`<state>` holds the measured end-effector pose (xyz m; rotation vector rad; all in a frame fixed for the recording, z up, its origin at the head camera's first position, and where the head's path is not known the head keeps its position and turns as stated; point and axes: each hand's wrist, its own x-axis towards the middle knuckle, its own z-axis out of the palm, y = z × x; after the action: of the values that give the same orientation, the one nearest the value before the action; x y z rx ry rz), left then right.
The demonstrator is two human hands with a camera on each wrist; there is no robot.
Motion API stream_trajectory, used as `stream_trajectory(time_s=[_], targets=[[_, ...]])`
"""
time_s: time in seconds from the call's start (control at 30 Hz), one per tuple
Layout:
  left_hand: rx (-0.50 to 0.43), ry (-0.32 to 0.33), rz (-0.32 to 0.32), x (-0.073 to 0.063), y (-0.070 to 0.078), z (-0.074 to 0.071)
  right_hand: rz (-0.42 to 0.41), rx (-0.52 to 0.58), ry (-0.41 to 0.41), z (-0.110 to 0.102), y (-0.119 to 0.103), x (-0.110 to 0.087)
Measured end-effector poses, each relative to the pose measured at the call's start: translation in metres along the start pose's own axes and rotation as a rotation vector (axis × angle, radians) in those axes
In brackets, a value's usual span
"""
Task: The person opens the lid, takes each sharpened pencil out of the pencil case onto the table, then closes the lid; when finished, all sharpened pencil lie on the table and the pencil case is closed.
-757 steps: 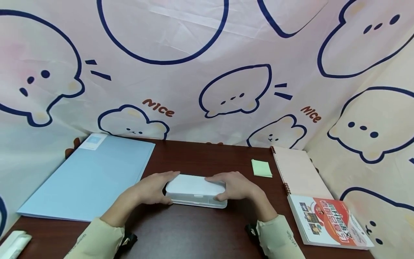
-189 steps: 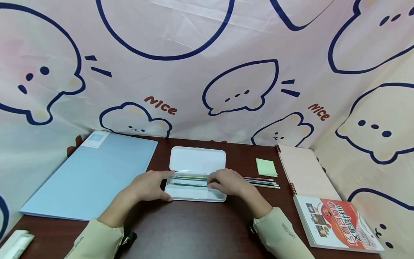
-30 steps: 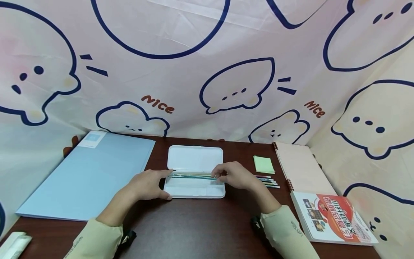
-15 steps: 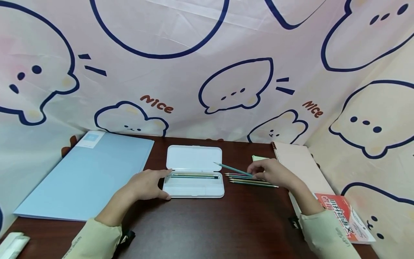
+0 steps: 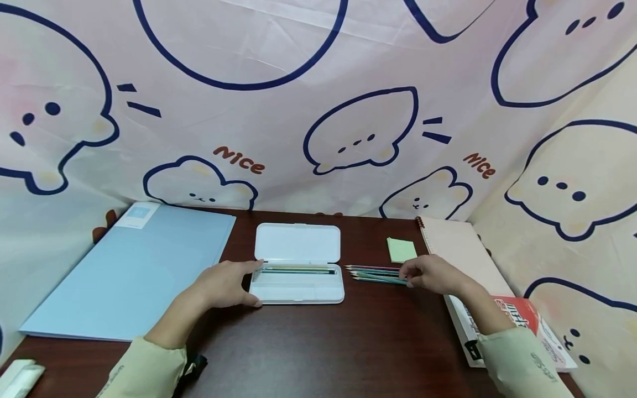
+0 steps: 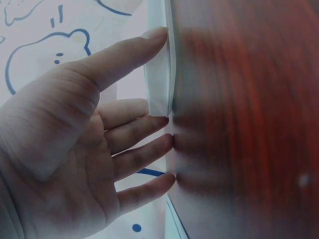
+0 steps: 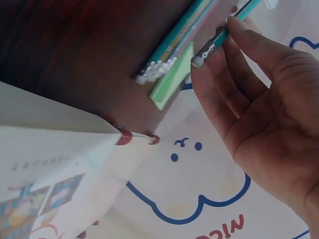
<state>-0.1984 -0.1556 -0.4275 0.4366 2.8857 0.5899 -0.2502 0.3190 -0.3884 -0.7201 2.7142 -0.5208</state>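
Observation:
A white pencil case (image 5: 298,296) lies open on the table, its lid (image 5: 297,242) tipped back. A few pencils (image 5: 298,271) lie in its rear compartment. My left hand (image 5: 224,284) holds the case's left end, thumb at the front corner and index finger at the rear; in the left wrist view the other fingertips touch the table. My right hand (image 5: 433,275) pinches a teal pencil (image 7: 219,37) near its eraser end, above several pencils (image 5: 373,272) lying side by side right of the case. The fingers hide part of those pencils in the head view.
Green sticky notes (image 5: 401,250) lie behind the loose pencils. A spiral notebook (image 5: 468,254) and a thick book (image 5: 537,326), partly under the right forearm, stand at the right. A large blue folder (image 5: 134,271) covers the left; a white packet (image 5: 21,378) lies front left.
Over the last second my right hand has carried a teal pencil out of the case and rightward, then lowered it to the loose pencils. My left hand has stayed at the case.

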Motion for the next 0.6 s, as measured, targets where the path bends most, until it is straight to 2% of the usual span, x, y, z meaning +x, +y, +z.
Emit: stream_trajectory(time_s=[0.17, 0.4, 0.6], targets=[[-0.005, -0.001, 0.004, -0.0011, 0.0013, -0.0012, -0.012, -0.067, -0.013, 0.0040, 0.0002, 0.0033], [-0.007, -0.007, 0.003, -0.0015, 0.0024, -0.0022, 0.040, -0.189, -0.021, 0.0034, -0.0020, 0.0013], [-0.001, -0.013, -0.004, -0.0014, 0.0004, -0.0002, 0.054, -0.264, -0.005, 0.0069, 0.0016, 0.0041]])
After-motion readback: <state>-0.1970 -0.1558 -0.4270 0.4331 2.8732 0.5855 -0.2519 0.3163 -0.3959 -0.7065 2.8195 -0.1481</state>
